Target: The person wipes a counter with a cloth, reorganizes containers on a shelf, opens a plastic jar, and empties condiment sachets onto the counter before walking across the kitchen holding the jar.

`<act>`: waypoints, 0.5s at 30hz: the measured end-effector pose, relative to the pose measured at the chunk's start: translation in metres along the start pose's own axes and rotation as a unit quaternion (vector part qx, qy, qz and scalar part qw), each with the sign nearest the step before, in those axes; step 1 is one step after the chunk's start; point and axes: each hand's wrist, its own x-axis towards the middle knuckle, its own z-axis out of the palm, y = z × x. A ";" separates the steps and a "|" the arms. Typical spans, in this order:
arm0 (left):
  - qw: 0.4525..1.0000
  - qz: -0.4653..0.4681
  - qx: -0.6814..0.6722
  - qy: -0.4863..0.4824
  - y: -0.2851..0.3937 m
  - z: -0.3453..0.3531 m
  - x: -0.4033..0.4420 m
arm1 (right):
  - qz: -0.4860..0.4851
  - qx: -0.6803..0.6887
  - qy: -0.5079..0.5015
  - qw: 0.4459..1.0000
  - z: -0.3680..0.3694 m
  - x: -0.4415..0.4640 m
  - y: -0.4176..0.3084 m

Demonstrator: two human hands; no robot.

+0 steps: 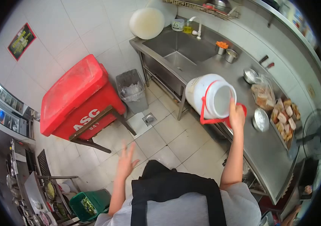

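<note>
My right hand (237,117) is closed on the rim side of a big white plastic jar (200,93), where something red shows beside my fingers. The jar is tilted with its round mouth toward me, and a red handle (204,109) loops around its neck. It hangs over the front edge of the steel counter (260,154); I cannot tell whether it touches it. My left hand (126,162) is out over the tiled floor, fingers spread, holding nothing. A large red bin (70,90) marked "ASC" stands beyond it.
The sink (160,47) with a white tap (198,28) lies at the back. Metal bowls (261,119), a plastic bag (264,96) and a tray of bread pieces (283,122) line the counter. A grey waste bin (131,90) and a green bin (92,205) stand on the floor.
</note>
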 end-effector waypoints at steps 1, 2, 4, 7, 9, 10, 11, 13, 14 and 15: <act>0.998 -0.057 -0.021 0.006 -0.018 -0.005 0.010 | -0.007 -0.038 0.022 0.999 0.017 0.033 -0.012; 0.996 -0.073 -0.036 0.020 -0.037 -0.008 0.021 | -0.014 -0.074 0.045 0.996 0.035 0.061 -0.023; 0.992 -0.096 -0.059 0.049 -0.070 -0.010 0.048 | 0.020 -0.113 0.045 0.992 0.061 0.106 -0.046; 0.995 -0.062 -0.075 0.022 -0.116 0.013 0.120 | 0.066 -0.154 0.055 0.984 0.091 0.153 -0.064; 0.996 0.019 -0.083 -0.027 -0.094 -0.006 0.204 | 0.120 -0.180 0.051 0.975 0.113 0.178 -0.065; 0.992 0.065 -0.100 -0.042 -0.087 -0.009 0.250 | 0.143 -0.166 0.040 0.975 0.124 0.189 -0.066; 0.985 0.112 -0.115 -0.057 -0.079 -0.013 0.298 | 0.128 -0.167 0.074 0.975 0.140 0.201 -0.064; 0.969 0.218 -0.103 -0.056 -0.057 -0.023 0.394 | 0.104 -0.177 0.132 0.970 0.168 0.216 -0.057; 0.960 0.262 -0.078 -0.052 -0.044 -0.029 0.440 | 0.113 -0.176 0.142 0.967 0.176 0.222 -0.068; 0.949 0.306 -0.053 -0.047 -0.032 -0.034 0.483 | 0.132 -0.159 0.140 0.968 0.182 0.228 -0.076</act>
